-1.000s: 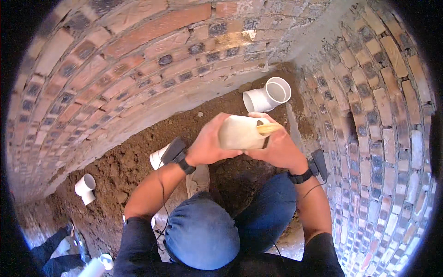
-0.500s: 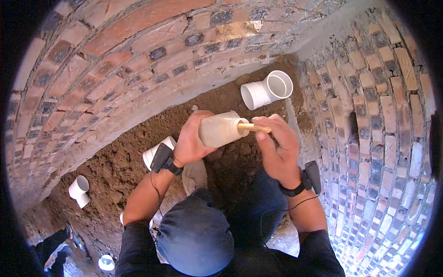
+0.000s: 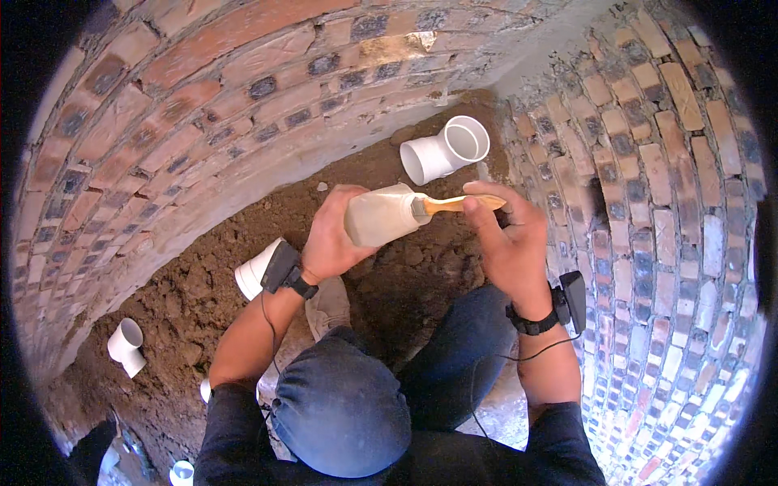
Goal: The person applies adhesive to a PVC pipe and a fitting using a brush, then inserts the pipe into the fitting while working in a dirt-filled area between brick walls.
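My left hand (image 3: pixel 326 235) is wrapped round a translucent, cloudy plastic bottle (image 3: pixel 377 219), tilted with its mouth toward the right. Between the thumb and fingers of my right hand (image 3: pixel 512 239) is the wooden handle of a paintbrush (image 3: pixel 446 205). The brush's metal ferrule shows at the bottle's mouth, while its bristles are hidden inside. Just beyond both hands, a white plastic pipe elbow (image 3: pixel 428 159) lies on the soil, one round opening facing up.
Brick walls rise on the far side (image 3: pixel 219 105) and close on my right (image 3: pixel 648 267). Brown loose soil (image 3: pixel 194 324) covers the ground. More white pipe fittings lie at left, one near my left wrist (image 3: pixel 253 274) and another farther left (image 3: pixel 126 350). My bent knee (image 3: pixel 462 340) is below my right hand.
My right hand has moved right and drawn the paintbrush partly out of the bottle, so more handle and the ferrule show. The surroundings have shifted slightly left in the view.
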The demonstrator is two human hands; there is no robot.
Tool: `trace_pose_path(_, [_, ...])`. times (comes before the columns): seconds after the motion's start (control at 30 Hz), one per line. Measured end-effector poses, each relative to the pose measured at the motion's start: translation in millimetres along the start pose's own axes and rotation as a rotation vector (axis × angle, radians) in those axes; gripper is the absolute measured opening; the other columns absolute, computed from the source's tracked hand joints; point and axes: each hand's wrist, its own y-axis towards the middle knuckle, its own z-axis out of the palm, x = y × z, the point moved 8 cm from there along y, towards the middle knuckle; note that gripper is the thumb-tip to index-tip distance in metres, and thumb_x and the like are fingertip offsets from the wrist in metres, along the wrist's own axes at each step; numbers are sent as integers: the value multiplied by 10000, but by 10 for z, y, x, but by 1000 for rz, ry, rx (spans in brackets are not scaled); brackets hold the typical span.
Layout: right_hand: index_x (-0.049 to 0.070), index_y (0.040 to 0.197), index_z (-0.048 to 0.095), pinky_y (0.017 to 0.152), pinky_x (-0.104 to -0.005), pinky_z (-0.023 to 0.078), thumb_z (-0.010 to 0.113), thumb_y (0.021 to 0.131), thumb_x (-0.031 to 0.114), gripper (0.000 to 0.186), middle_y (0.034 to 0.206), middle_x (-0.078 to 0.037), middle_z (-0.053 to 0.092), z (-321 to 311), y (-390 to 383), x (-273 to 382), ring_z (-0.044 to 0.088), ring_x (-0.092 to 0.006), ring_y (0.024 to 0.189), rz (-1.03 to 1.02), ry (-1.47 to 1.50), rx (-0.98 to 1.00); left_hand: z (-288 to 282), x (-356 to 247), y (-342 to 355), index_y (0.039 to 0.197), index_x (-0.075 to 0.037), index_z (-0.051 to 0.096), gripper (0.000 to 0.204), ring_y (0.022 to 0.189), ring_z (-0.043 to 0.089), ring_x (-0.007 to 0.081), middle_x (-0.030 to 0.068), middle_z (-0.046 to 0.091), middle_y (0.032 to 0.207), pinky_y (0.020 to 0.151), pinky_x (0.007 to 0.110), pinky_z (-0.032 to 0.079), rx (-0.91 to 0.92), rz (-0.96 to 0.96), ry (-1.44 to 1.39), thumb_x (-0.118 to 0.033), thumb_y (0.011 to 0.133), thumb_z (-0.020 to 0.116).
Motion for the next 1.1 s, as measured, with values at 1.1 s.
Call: trace_pose_path(1.1, [-6,1008,683,704,-283,503,670,938,122,147,833,-87,714,-394,461,-602,627,-119,749,262,-66,-225,765,800,844,1167,-38,551,688,1064,595,369,168,599,1143,943,433,484,139,-24,-83,-109,564,875])
